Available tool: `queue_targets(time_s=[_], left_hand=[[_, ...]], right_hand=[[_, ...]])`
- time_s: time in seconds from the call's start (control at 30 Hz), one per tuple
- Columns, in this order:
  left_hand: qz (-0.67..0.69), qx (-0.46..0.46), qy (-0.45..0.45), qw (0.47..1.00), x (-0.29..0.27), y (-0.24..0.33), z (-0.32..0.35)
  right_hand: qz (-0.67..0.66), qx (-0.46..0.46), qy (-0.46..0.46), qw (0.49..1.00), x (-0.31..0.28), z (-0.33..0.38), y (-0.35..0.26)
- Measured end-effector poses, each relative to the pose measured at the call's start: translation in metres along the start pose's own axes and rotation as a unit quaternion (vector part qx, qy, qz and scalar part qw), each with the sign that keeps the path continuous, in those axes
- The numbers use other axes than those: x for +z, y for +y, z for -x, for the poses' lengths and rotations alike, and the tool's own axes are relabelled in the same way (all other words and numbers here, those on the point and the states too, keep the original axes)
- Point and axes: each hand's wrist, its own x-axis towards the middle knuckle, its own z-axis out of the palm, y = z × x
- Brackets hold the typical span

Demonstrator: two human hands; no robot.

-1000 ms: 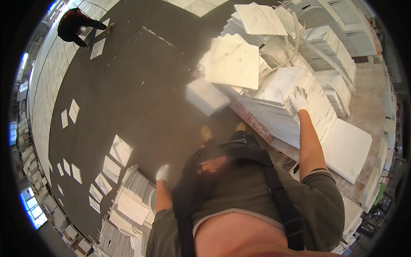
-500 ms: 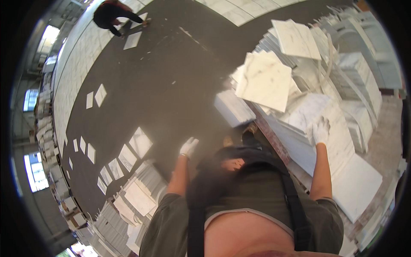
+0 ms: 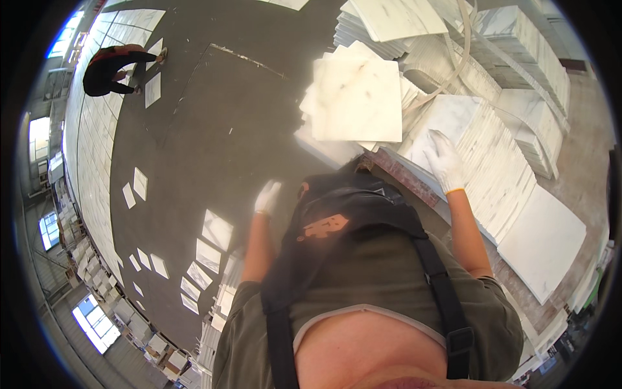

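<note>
My right hand (image 3: 445,162), in a white glove, reaches to a long row of white marble tiles (image 3: 502,175) standing on edge. Its fingers are stretched out and lie against the pale face of the marble tile (image 3: 451,123) at the row's far end. My left hand (image 3: 267,196), also gloved in white, hangs over the dark floor with fingers extended and nothing in it. Just beyond my right hand is a pile of square marble tiles (image 3: 358,97), stacked at uneven angles. One large white tile (image 3: 544,243) leans at the row's near end.
Loose tiles (image 3: 217,230) lie in lines on the dark floor (image 3: 214,129) at left. A person (image 3: 110,70) bends over tiles at the far left. More tile stacks (image 3: 525,52) and loose strapping (image 3: 463,48) are at the right. A black apron (image 3: 350,207) hangs before me.
My view has turned, shifting the scene. My right hand has moved to the pale tile at the row's far end. My left hand stays over the floor, its fingers still extended.
</note>
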Motion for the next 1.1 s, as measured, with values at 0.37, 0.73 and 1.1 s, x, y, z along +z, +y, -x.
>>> queue_targets(time_s=[0.37,0.73,1.1], left_hand=[[0.254,-0.035,-0.145,0.956,0.067,0.087,-0.174],[0.343,-0.112,-0.216,0.907,0.078,0.147,-0.192],[0.334,-0.119,-0.073,0.932,0.098,0.139,-0.222]], right_hand=[[-0.091,0.295,-0.082,0.948,0.166,-0.089,0.057],[-0.305,0.379,0.019,0.874,0.213,-0.063,0.054],[-0.398,0.418,-0.032,0.816,0.182,-0.114,0.038]])
